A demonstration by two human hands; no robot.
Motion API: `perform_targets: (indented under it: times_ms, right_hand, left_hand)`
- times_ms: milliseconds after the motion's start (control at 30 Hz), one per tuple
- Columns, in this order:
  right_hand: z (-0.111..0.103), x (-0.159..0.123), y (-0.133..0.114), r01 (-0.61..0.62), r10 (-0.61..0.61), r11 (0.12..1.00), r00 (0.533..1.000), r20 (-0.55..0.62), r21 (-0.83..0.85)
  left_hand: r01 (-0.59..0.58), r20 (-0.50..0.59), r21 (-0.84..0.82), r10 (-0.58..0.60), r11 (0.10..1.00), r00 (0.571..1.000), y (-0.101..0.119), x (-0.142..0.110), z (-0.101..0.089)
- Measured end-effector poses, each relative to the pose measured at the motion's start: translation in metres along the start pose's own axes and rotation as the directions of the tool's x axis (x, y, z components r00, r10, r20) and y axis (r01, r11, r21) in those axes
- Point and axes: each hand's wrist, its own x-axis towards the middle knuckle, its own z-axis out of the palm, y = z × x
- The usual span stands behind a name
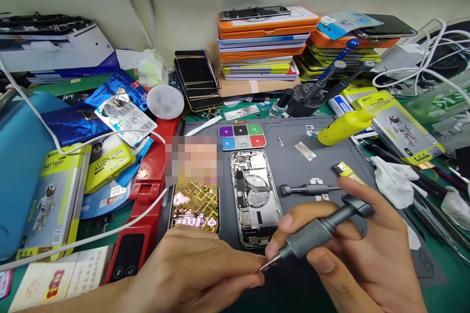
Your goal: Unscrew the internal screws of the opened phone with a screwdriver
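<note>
My right hand [370, 244] grips a grey precision screwdriver [312, 232], its thin tip pointing down and left. That tip meets the fingertips of my left hand [198, 259], whose fingers are pinched together; anything between them is too small to make out. Just beyond the hands lies an opened phone [255, 195], its inner parts and round coil showing. To its left a lit phone [194, 208] shows a game-like picture, its upper part blurred out. A second screwdriver [306, 189] rests on the grey mat [290, 137] right of the opened phone.
A coloured screw tray [242, 138] sits behind the opened phone. A yellow bottle [340, 127] and a black tool holder [303, 102] stand at the back right. Stacked boxes [264, 44] line the wall. Battery boxes [55, 200], a red device [147, 190] and a white cable [110, 237] crowd the left.
</note>
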Motion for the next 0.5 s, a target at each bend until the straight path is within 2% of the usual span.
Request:
perform_targets:
  times_ms: [133,333,433,500]
  right_hand:
    - [-0.0040,-0.0049,-0.0042,-0.043,0.041,0.989,0.999,-0.014,-0.145]
    - [0.0043,0.0011,-0.0030,0.054,-0.054,0.998,0.998,0.025,0.015]
    - [0.0020,0.0026,-0.0018,0.041,-0.034,0.994,0.997,0.064,-0.097]
    - [-0.0012,0.0017,-0.0026,-0.006,0.023,0.989,0.993,0.113,-0.151]
  left_hand:
    - [0.017,0.030,-0.064,-0.016,0.998,0.999,-0.0015,0.0011,-0.0010]
    - [0.024,0.062,-0.132,-0.016,0.991,0.998,-0.0037,-0.0016,-0.0007]
    - [0.029,0.062,-0.140,-0.021,0.990,0.998,-0.0031,-0.0025,-0.0013]
    - [0.025,0.058,-0.141,-0.017,0.990,0.998,-0.0025,-0.0020,-0.0015]
